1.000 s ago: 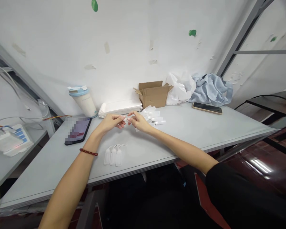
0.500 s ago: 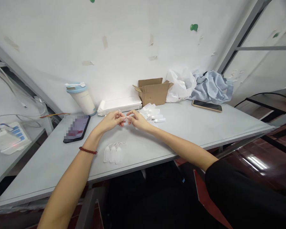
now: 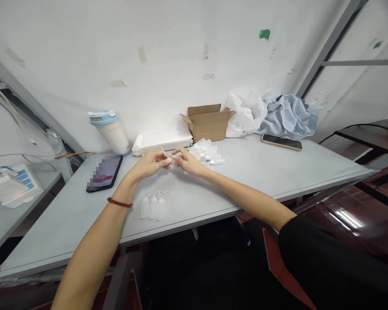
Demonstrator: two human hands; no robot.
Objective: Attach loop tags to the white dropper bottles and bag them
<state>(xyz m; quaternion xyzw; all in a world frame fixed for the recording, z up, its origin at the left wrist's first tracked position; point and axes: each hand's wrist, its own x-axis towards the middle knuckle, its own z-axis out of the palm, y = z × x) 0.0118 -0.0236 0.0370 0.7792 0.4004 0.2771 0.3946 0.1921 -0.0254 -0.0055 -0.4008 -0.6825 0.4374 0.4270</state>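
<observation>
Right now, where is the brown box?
In the head view, the brown box sits centre-back on the table, between the white stack and the plastic bag.

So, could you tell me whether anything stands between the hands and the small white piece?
Nothing visible does: the left hand and the right hand both pinch the small white piece between their fingertips, above the table.

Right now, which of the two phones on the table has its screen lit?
The black phone beside the cup, left of your left hand; the tan phone by the blue cloth is dark.
</observation>
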